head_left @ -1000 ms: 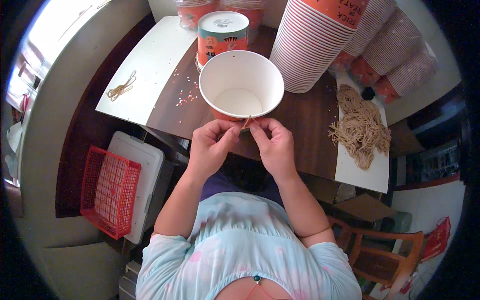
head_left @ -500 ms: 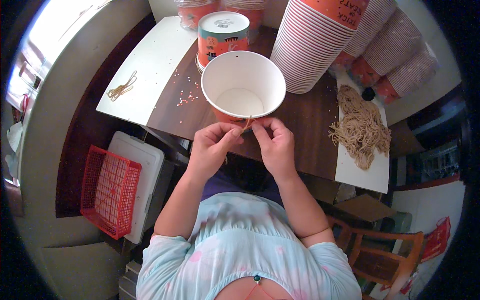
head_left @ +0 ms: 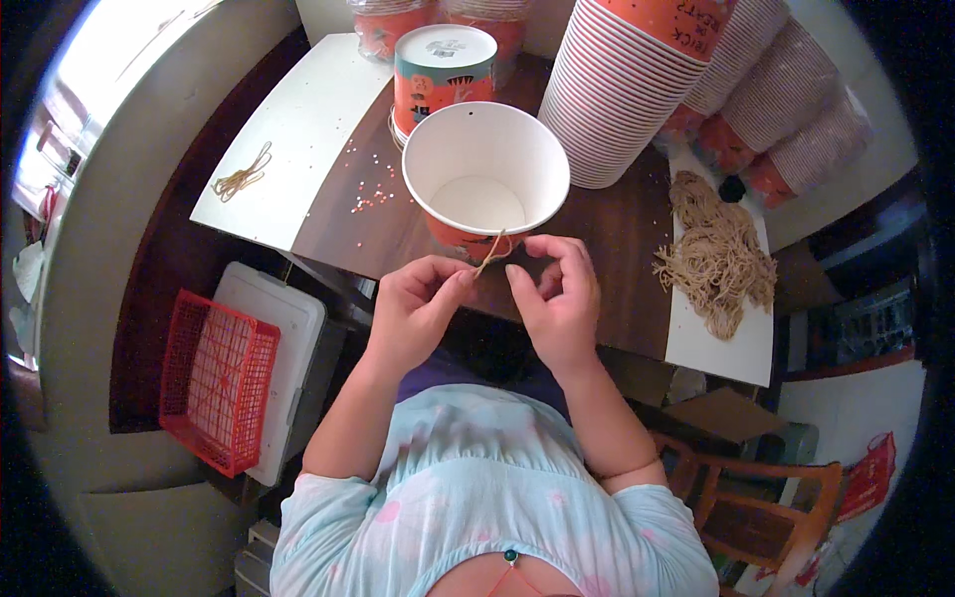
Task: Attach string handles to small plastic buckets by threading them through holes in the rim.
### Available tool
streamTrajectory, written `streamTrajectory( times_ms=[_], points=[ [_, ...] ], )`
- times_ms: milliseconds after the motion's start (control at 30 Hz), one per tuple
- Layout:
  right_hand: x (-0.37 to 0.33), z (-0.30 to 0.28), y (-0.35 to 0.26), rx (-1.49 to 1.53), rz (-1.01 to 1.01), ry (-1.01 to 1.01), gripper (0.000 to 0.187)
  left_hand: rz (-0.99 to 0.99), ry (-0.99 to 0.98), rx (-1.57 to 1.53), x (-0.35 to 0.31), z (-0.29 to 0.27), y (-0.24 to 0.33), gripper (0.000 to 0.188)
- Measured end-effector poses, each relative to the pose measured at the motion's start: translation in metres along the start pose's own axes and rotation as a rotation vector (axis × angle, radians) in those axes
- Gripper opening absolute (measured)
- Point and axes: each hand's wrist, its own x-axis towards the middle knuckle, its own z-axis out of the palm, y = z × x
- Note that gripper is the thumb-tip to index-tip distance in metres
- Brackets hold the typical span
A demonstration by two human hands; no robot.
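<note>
A paper bucket [head_left: 485, 149], white inside and orange outside, stands upright at the table's near edge. A tan string [head_left: 492, 256] hangs from the near side of its rim. My left hand [head_left: 416, 303] pinches the string between thumb and fingers just in front of the bucket. To the right of the string, my right hand [head_left: 557, 298] is open, its thumb and curved fingers apart with nothing seen between them. How the string is fastened at the rim is too small to tell.
An upturned bucket [head_left: 445, 75] stands behind, with a tall stack of buckets [head_left: 617, 95] to the right. A pile of tan strings [head_left: 718, 254] lies at the right, a small string bundle [head_left: 244, 174] at the left. Small punched dots [head_left: 373, 197] litter the table. A red basket [head_left: 219, 383] stands lower left.
My right hand has let go of the string and moved slightly right, its fingers parting. The left hand still pinches the string, which now shows more plainly.
</note>
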Motion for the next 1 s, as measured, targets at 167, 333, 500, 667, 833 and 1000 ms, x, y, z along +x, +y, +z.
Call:
streamTrajectory(
  times_ms=[167, 333, 500, 667, 833, 1000],
  points=[
    [0.004, 0.000, 0.003, -0.344, -0.649, 0.010, 0.034, -0.036, -0.046, 0.007, -0.012, -0.002, 0.003, 0.015],
    [0.015, 0.001, 0.004, -0.369, -0.805, -0.078, 0.027, 0.001, -0.079, 0.036, -0.018, -0.001, 0.017, 0.012],
    [0.016, 0.004, 0.007, -0.386, -0.860, -0.057, 0.027, 0.017, -0.062, 0.076, -0.021, 0.000, 0.016, 0.011],
    [0.018, 0.004, 0.011, -0.379, -0.883, 0.039, 0.029, 0.067, -0.032, 0.084, -0.019, 0.009, 0.019, 0.011],
    [0.020, 0.003, 0.019, -0.400, -0.862, 0.089, 0.031, 0.174, -0.032, 0.217, -0.020, 0.014, 0.023, 0.009],
    [0.023, 0.004, 0.023, -0.426, -0.861, 0.105, 0.033, 0.173, -0.053, 0.192, -0.024, 0.017, 0.025, 0.008]
  ],
)
